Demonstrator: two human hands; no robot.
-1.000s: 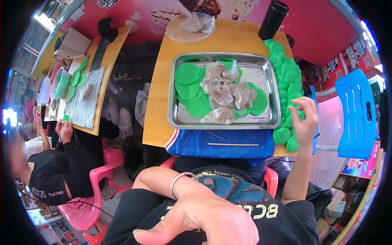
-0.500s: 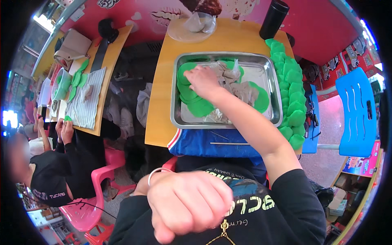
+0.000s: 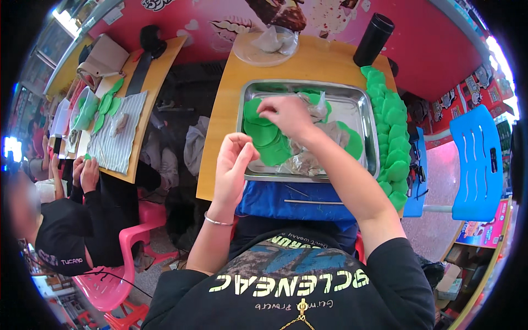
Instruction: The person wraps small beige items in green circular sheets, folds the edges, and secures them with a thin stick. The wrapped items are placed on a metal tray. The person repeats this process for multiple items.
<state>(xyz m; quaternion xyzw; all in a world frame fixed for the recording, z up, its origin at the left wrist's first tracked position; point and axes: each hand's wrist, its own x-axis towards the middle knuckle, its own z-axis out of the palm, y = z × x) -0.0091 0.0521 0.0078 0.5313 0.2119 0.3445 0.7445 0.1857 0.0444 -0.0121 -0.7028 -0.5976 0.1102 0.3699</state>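
On the wooden table stands a rectangular metal tray, with flat round green pieces overlapping along its left side. Over the upper left pieces is my right hand, its fingertips pinched together; what is between them is too small to make out. My left hand is raised beside the tray's lower left corner, fingers curled toward the thumb, and I cannot make out anything in it. Greyish-tan lumps in clear plastic lie in the middle of the tray, partly behind my right forearm.
Overlapping green leaf-shaped pieces line the table's right edge. A black cylinder stands at the back right, a clear bag at the back left. Thin sticks lie on blue cloth. Another person works at the left table.
My left hand has swung from close in front of my chest up to the tray's left corner. My right hand stays over the green pieces, its fingers now drawn together.
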